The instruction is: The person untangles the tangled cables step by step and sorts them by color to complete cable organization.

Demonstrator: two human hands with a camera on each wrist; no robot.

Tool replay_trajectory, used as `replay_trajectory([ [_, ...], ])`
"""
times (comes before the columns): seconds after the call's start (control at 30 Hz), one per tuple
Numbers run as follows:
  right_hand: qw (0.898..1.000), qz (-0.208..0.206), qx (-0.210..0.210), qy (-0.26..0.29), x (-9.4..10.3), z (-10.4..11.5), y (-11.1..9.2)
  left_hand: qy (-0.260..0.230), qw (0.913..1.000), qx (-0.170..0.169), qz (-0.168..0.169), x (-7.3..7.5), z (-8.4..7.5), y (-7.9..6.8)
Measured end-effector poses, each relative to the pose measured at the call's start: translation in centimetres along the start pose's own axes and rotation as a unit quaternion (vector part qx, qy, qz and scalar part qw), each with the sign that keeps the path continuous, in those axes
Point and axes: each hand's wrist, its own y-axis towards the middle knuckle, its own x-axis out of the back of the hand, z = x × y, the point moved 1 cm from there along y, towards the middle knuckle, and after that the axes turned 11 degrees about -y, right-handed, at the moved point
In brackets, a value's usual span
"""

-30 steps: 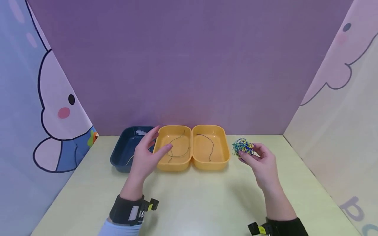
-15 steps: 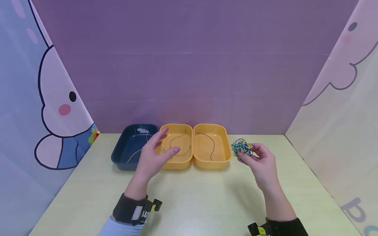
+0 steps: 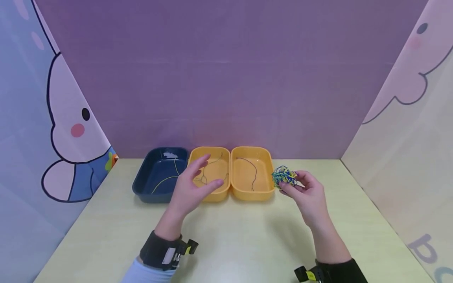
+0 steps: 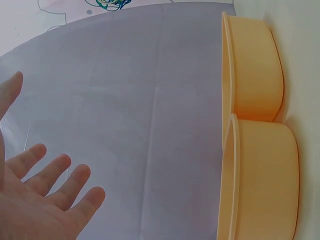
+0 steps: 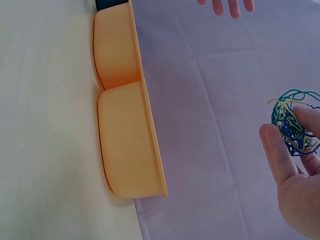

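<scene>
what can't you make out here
Head view: part of the middle tray, behind the left hand; pale patch in the blue tray, too small to identify.
Left wrist: part of the tangled strands, past the top edge.
Right wrist: part of the right hand, past the right edge.

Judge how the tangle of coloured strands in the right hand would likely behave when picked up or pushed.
The tangle of coloured strands is probably light for its size, with gaps between thin loops. It likely squashes yet springs back somewhat: outer loops hold their curves where the right hand pinches one side. Those loops, sticking out, might snag.
</scene>
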Motion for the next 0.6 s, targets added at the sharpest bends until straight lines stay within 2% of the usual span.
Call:
replay_trajectory([
  [0.2,1.0,0.016,-0.003,-0.011,-0.4,0.1,-0.1,0.003,0.9998,0.0,0.019,-1.0,-0.1,0.0],
  [0.47,0.999,0.033,-0.022,-0.02,-1.2,0.0,-0.6,0.004,0.9988,-0.025,0.042,-2.8,0.0,-0.2],
  [0.6,0.998,0.044,-0.023,-0.031,-1.5,0.1,-0.8,0.003,0.9984,-0.023,0.052,-3.5,0.0,-0.3],
])
